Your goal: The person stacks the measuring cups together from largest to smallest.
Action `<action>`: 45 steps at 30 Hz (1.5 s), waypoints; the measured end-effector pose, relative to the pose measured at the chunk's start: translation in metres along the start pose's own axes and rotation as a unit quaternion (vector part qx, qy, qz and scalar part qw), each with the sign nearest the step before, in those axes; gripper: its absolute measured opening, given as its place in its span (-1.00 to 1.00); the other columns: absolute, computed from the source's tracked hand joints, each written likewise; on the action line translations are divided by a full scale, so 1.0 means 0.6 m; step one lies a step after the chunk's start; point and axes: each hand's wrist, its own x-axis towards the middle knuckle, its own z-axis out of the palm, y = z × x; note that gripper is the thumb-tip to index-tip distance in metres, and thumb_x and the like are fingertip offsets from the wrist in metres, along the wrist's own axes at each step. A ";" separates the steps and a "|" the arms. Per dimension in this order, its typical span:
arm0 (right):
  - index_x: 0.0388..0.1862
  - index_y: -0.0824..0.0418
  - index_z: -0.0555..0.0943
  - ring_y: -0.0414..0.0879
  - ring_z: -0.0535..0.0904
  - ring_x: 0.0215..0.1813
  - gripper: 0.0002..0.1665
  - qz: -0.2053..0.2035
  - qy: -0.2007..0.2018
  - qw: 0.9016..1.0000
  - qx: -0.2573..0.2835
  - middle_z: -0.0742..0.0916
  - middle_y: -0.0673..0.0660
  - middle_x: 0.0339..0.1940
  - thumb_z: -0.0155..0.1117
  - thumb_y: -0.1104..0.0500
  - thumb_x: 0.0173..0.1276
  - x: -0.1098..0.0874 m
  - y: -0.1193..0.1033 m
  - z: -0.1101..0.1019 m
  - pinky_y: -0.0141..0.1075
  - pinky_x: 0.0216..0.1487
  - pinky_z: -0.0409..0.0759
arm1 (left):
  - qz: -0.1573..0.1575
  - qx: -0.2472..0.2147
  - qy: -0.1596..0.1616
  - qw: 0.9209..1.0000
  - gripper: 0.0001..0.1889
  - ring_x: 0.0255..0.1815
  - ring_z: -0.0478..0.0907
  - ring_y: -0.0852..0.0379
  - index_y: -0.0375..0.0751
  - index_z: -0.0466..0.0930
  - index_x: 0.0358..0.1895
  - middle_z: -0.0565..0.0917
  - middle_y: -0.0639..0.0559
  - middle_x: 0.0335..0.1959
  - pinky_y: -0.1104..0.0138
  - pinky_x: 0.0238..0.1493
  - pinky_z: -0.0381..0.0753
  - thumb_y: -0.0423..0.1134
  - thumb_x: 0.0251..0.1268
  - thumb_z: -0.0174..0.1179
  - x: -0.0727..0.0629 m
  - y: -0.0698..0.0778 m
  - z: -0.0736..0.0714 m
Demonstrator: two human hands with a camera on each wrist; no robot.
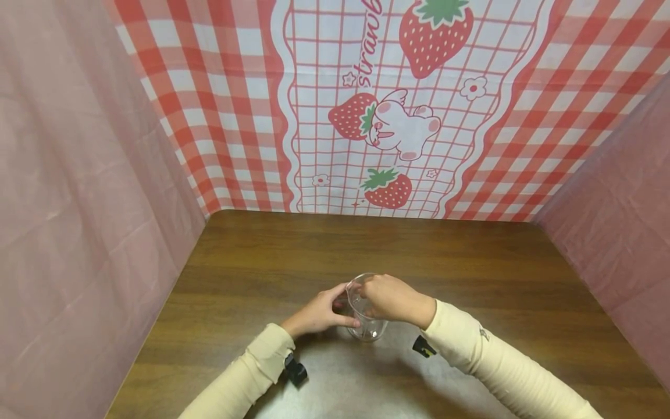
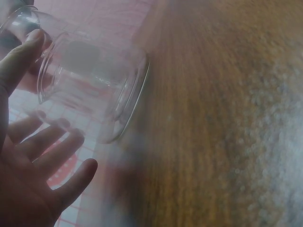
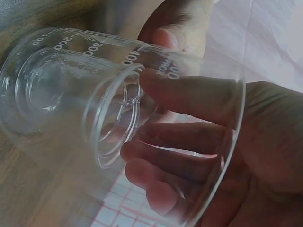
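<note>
A large clear glass beaker [image 1: 369, 333] with white graduation marks stands on the table in the head view. My left hand [image 1: 320, 311] holds its left side, thumb in front and fingers spread behind. My right hand [image 1: 400, 299] reaches in through its mouth. A smaller glass beaker [image 3: 106, 127] sits inside the large one in the right wrist view. There, the right thumb and fingertips [image 3: 142, 130] pinch the smaller beaker's rim. In the left wrist view, the left fingers [image 2: 61, 149] fan out beside the large beaker's wall.
The brown wood-grain table [image 1: 251, 256] surrounds the beakers. Behind it hangs a red checked strawberry cloth [image 1: 246, 116], with pink curtains [image 1: 78, 203] on both sides. A black wrist device [image 1: 295, 370] is strapped at the left sleeve, another [image 1: 424, 347] at the right.
</note>
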 end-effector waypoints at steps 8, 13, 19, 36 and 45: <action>-0.23 0.19 0.75 -0.05 0.72 -0.26 -0.67 -0.025 0.016 1.000 0.002 0.79 0.08 -0.26 0.54 0.15 -0.03 0.000 0.006 -0.005 -0.19 -0.24 0.72 | 0.004 -0.004 -0.003 1.000 -0.15 0.31 0.49 -0.10 -0.14 0.21 0.47 0.45 -0.14 0.38 0.12 0.34 0.51 -0.19 0.10 0.44 -0.001 0.002 -0.001; -0.12 0.20 0.74 -0.05 0.74 -0.21 -0.62 -0.023 0.017 0.999 0.025 0.80 0.10 -0.20 0.50 0.13 0.04 -0.001 0.007 -0.006 -0.19 -0.19 0.73 | -0.002 -0.002 -0.005 1.000 -0.14 0.32 0.49 -0.07 -0.12 0.19 0.48 0.45 -0.11 0.39 0.17 0.34 0.51 -0.15 0.10 0.44 -0.003 0.004 -0.001; -0.09 0.20 0.73 -0.06 0.73 -0.14 -0.63 -0.017 0.024 0.998 0.060 0.80 0.09 -0.15 0.46 0.12 0.10 -0.002 0.006 -0.012 -0.18 -0.15 0.73 | -0.006 0.006 -0.005 1.000 -0.13 0.32 0.50 -0.05 -0.10 0.18 0.49 0.46 -0.10 0.39 0.18 0.35 0.50 -0.13 0.11 0.43 -0.003 0.004 -0.001; -0.07 0.22 0.73 -0.08 0.69 -0.21 -0.68 0.012 0.037 0.991 0.128 0.76 0.10 -0.21 0.42 0.11 0.22 -0.012 0.018 -0.027 -0.37 -0.28 0.66 | -0.013 0.017 -0.004 1.000 -0.13 0.32 0.49 -0.02 -0.06 0.18 0.49 0.45 -0.06 0.39 0.13 0.33 0.52 -0.08 0.11 0.43 -0.003 0.006 -0.003; -0.10 0.22 0.73 -0.10 0.66 -0.25 -0.69 0.003 0.074 0.988 0.137 0.75 0.07 -0.25 0.41 0.08 0.24 -0.023 0.027 -0.031 -0.40 -0.30 0.61 | -0.007 0.016 -0.003 1.000 -0.19 0.33 0.47 0.00 -0.08 0.26 0.44 0.44 -0.03 0.40 0.13 0.34 0.51 -0.10 0.11 0.43 -0.002 0.005 -0.001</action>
